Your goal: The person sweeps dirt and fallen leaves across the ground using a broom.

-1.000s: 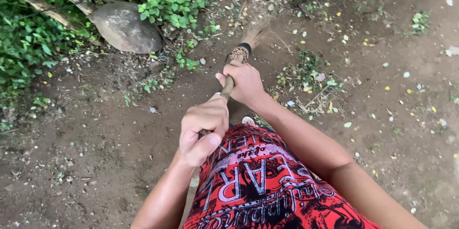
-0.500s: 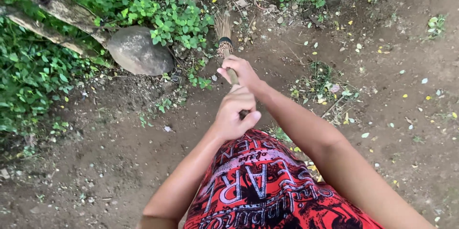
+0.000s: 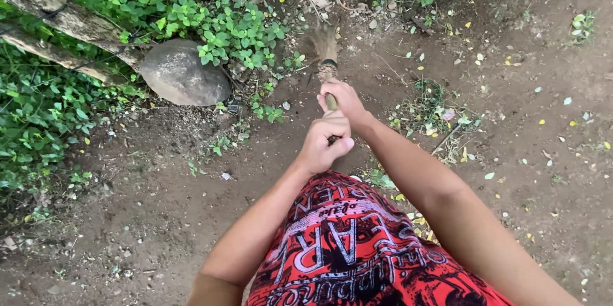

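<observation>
Bare brown dirt ground [image 3: 128, 216] fills most of the view, scattered with small yellow and pale fallen leaves [image 3: 485, 175] — thickest on the right side. A rounded grey rock [image 3: 182, 76] sits at upper left, touching the edge of a patch of low green leafy plants [image 3: 223, 18]. A rough grey-brown tree trunk [image 3: 57, 15] runs diagonally behind the rock, and a thin dark wire [image 3: 102, 57] crosses it. A small tuft of grass and dry twigs [image 3: 434, 114] lies just right of the hands. No containers in view.

The stick broom with a thin wooden handle, dark band and tan bristles [image 3: 327, 66] points away from the person, bristle end down on the dirt near the plants, bristles blurred. Nothing sits between the bristles and the ground; the rock is near, to the left, not touching.

The right hand [image 3: 341, 100] is further out on the handle, fingers wrapped tight around it just below the woven binding. The left hand [image 3: 325, 143] grips the near end of the handle — fist closed, thumb across the fingers, just behind the right hand. Both forearms reach forward, converging. A red printed garment [image 3: 345, 248] fills the bottom centre.
</observation>
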